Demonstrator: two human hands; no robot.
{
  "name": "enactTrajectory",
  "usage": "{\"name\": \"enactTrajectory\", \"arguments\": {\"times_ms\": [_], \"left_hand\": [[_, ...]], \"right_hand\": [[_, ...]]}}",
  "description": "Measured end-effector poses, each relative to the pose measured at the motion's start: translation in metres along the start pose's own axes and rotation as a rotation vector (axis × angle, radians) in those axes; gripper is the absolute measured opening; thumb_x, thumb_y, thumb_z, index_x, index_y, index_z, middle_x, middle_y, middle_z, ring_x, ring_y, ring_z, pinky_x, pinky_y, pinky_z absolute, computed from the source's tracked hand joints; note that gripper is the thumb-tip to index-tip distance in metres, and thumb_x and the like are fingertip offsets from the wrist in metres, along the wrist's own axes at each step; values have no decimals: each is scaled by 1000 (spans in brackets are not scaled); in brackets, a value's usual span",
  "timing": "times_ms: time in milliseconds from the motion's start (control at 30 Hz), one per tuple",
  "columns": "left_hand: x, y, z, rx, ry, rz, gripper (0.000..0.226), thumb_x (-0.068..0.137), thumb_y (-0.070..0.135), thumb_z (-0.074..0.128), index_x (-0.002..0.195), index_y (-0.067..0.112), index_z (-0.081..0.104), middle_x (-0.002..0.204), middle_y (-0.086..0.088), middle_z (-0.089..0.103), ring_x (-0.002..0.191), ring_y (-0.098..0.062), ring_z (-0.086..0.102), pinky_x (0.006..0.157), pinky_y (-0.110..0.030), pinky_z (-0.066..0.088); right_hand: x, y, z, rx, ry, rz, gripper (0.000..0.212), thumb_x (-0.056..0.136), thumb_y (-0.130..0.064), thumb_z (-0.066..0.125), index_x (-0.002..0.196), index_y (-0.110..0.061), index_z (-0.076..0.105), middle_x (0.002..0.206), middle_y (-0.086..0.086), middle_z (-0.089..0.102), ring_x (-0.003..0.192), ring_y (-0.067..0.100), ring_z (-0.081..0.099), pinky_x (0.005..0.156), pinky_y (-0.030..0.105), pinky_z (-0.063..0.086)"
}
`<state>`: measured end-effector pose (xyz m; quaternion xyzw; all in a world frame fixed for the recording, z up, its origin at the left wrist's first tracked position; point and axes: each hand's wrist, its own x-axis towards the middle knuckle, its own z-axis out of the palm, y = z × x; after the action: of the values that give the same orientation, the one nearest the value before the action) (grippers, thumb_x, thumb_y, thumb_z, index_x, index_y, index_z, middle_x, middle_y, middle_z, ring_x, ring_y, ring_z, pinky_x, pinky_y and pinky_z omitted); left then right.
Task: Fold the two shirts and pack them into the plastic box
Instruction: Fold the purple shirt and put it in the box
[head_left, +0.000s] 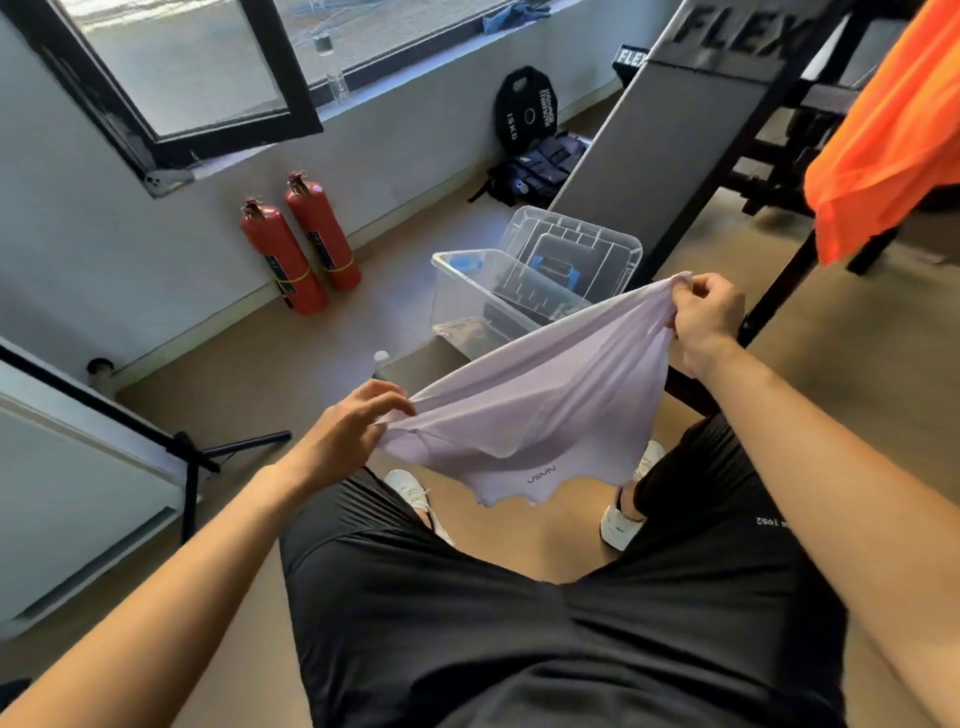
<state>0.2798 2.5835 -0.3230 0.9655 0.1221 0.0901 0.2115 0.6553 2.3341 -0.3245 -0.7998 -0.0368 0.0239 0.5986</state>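
Observation:
A pale lilac shirt hangs stretched in the air between my two hands, above my knees, its lower edge drooping with small printed lettering. My left hand pinches its left end. My right hand grips the bunched right end, held higher. An orange shirt hangs at the top right over the gym frame. The clear plastic box stands open on the floor ahead of me, with its clear lid propped behind it against the slanted board.
A grey slanted bench board on a black frame rises to the right of the box. Two red fire extinguishers lean on the wall at left. A dark bag and a weight plate lie under the window. A black stand crosses the floor at left.

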Motion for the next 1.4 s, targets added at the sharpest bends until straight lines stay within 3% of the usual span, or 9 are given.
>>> {"name": "enactTrajectory", "arguments": {"times_ms": [133,233,467,667,833,967,1067,1300,1400], "left_hand": [[8,5,19,315,-188,154,64,87,-9,68,132,35,67,140,-10,54,105,-27,66,88,-36,61],[13,10,32,380,-207,156,50,91,-2,66,130,29,70,122,-10,62,98,-26,67,84,-33,60],[14,35,40,-80,-89,25,23,75,12,64,69,28,78,68,15,58,63,-4,54,59,-17,42],[9,44,40,42,-14,217,34,64,39,94,75,19,68,78,7,59,69,-13,51,59,-24,49],[12,48,41,66,137,255,35,79,40,83,69,13,63,78,3,59,72,-16,48,62,-25,46],[12,58,39,-165,244,123,33,89,34,76,70,12,60,96,-4,73,73,-12,63,66,-21,54],[13,56,39,-322,322,-97,20,84,27,74,77,22,55,65,-1,69,53,-15,61,51,-27,54],[22,35,32,-65,49,132,26,93,3,66,114,14,76,89,-4,68,70,-12,66,66,-22,56],[30,33,29,43,3,181,15,97,8,64,101,12,78,86,-3,67,66,-16,61,62,-27,52]], "right_hand": [[4,-2,-3,9,5,35,18,99,-29,61,93,-13,68,93,4,68,88,26,70,77,44,63],[4,-2,-3,23,-5,57,20,99,-30,60,92,-12,67,92,8,70,78,26,71,66,37,63],[8,8,-16,104,-28,105,14,99,-23,62,93,-11,65,87,7,69,56,13,65,48,22,51],[21,15,-28,173,-31,165,13,99,-23,61,91,-14,65,87,7,71,60,13,67,54,21,55],[25,17,-31,203,-22,213,17,99,-24,62,82,-21,61,85,5,71,63,14,69,58,23,59],[24,21,-34,214,-16,243,12,99,-22,62,93,-12,64,80,5,68,58,13,65,50,18,53],[24,27,-40,217,-9,252,11,100,-22,61,94,-12,63,79,4,68,60,13,65,55,21,56],[34,33,-53,176,16,253,19,98,-17,62,80,-22,63,80,3,68,57,11,65,50,18,52],[35,32,-52,170,10,255,12,98,-18,64,86,-17,65,83,3,69,62,11,67,52,19,54]]}}
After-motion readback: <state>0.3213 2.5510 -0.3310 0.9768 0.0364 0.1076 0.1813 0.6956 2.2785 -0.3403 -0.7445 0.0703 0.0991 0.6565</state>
